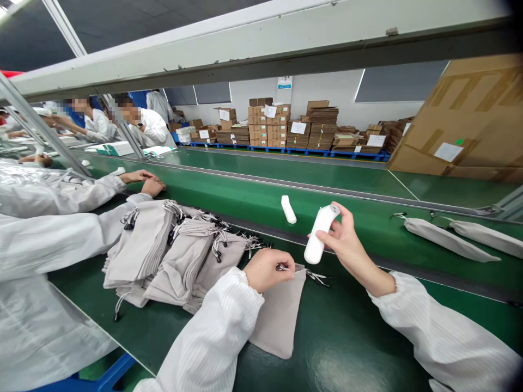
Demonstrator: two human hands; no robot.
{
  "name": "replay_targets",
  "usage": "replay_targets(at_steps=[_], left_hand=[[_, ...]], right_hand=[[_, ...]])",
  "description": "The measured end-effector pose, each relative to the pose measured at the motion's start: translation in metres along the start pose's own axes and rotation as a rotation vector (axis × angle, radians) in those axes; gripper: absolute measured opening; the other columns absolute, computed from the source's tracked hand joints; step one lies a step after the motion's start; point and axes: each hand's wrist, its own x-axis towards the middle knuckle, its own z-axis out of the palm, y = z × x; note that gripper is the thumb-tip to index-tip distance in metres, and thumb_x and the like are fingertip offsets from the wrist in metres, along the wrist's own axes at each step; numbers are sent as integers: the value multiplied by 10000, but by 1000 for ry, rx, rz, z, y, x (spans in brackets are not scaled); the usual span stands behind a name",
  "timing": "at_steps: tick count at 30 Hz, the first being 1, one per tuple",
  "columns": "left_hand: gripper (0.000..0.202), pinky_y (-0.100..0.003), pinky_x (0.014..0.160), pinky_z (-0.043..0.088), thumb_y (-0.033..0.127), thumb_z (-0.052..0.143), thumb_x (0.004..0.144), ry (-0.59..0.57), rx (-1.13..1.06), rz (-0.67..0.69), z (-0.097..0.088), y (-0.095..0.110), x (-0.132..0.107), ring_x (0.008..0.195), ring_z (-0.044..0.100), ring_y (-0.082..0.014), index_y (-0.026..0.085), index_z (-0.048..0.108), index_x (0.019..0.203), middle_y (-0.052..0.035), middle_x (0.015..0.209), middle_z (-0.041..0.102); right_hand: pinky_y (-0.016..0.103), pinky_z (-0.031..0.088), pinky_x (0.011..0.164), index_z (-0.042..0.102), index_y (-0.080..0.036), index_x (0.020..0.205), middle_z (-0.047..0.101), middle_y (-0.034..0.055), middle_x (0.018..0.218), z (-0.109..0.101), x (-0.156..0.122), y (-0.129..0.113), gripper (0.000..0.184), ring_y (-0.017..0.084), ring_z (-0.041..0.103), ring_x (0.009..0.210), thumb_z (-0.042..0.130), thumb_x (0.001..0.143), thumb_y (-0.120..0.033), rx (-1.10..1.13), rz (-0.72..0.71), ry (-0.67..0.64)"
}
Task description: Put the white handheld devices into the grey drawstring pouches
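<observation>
My right hand point(345, 239) grips a white handheld device point(321, 234), shaped like an infrared thermometer, held up with its angled head at the top. Below and to the left, my left hand point(272, 269) pinches the drawstring mouth of a grey fabric pouch point(280, 318) lying on the green work surface. The pouch's cord ends stick out to the right of its mouth. A second white device point(288, 209) of the same shape lies on the green belt behind my hands. Left of my left hand are piles of grey drawstring pouches point(180, 261) with black cord stoppers.
Two filled pouches point(451, 239) lie on the belt point(224, 190) at right. A co-worker's sleeves and hands point(153, 187) reach in from the left. A metal beam point(261, 49) crosses overhead. Cartons point(269, 125) stand behind, with a large cardboard box point(469, 120) at right.
</observation>
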Motion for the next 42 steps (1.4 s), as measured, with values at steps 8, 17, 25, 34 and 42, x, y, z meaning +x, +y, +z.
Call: replay_targets(at_steps=[8, 17, 25, 34, 42], left_hand=[[75, -276, 722, 425, 194, 826, 706, 62, -278, 47, 5, 12, 1, 725, 532, -138, 186, 758, 737, -3, 762, 556], [65, -261, 675, 381, 189, 806, 710, 424, -431, 5, 12, 30, 2, 780, 484, -133, 192, 741, 714, -21, 911, 498], [80, -275, 752, 418, 168, 720, 792, 592, -330, -50, 13, 26, 3, 836, 513, -150, 180, 690, 719, -24, 903, 488], [90, -245, 695, 424, 136, 656, 829, 498, -143, -48, 14, 27, 1, 808, 526, -121, 171, 625, 753, -44, 1053, 557], [252, -185, 468, 291, 349, 717, 819, 474, -505, -111, -6, 27, 0, 544, 389, -53, 158, 574, 737, -2, 787, 552]], right_hand=[[402, 619, 746, 114, -439, 1470, 462, 99, 1370, 17, -11, 5, 971, 217, 710, 861, 791, 775, -395, 54, -35, 29], [393, 505, 982, 699, -216, 1073, 636, 100, 1232, 28, -26, 2, 439, 250, 620, 1116, 458, 987, -572, -152, 36, -293], [395, 452, 1026, 623, -256, 1243, 617, 71, 1306, 25, -28, -6, 351, 259, 567, 1214, 558, 969, -465, -306, 24, -431], [318, 497, 819, 590, -222, 1045, 623, 46, 1017, 19, -26, -1, 149, 186, 603, 939, 579, 948, -335, -313, -48, -398], [278, 409, 684, 650, -181, 975, 578, 16, 811, -2, -17, -4, 352, 144, 514, 726, 436, 1016, -457, -668, 108, -786]])
